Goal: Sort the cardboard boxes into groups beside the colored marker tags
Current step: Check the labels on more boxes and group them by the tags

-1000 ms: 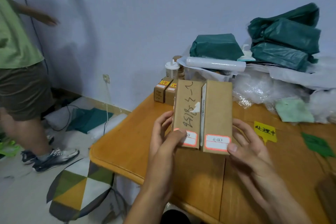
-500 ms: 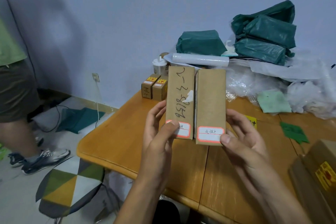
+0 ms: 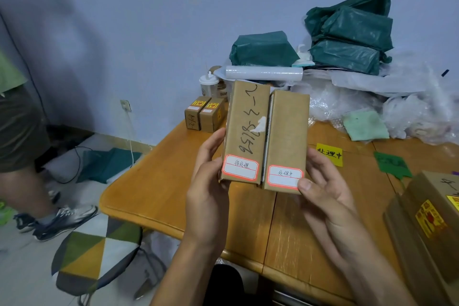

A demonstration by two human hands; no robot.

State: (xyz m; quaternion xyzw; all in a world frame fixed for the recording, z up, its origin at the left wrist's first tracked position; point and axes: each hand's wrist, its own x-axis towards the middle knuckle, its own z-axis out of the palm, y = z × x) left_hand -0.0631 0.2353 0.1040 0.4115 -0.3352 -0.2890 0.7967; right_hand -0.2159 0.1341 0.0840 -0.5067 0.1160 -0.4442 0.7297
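I count 2 tall brown cardboard boxes mid-frame | left hand [image 3: 207, 189] grips left box [image 3: 246, 131] | right hand [image 3: 323, 189] fingers curled on right box [image 3: 288, 139] | 2 small boxes [image 3: 203, 117] behind | 1 yellow tag [image 3: 329, 154], 1 green tag [image 3: 391, 164]

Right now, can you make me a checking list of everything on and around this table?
Surface: wooden table, mostly bare near its front edge.
Job's things: left box, label 待处理; right box, label 处理中; yellow tag 处理中; green tag; two small boxes at the far corner; more boxes at the right.
Clutter: green bags, plastic wrap, white roll, cup.
Hands: left hand holds the left box; right hand holds the right box.
Cables: white cord from a wall socket; dark cable on the floor.
Surroundings: stool; another person's legs.
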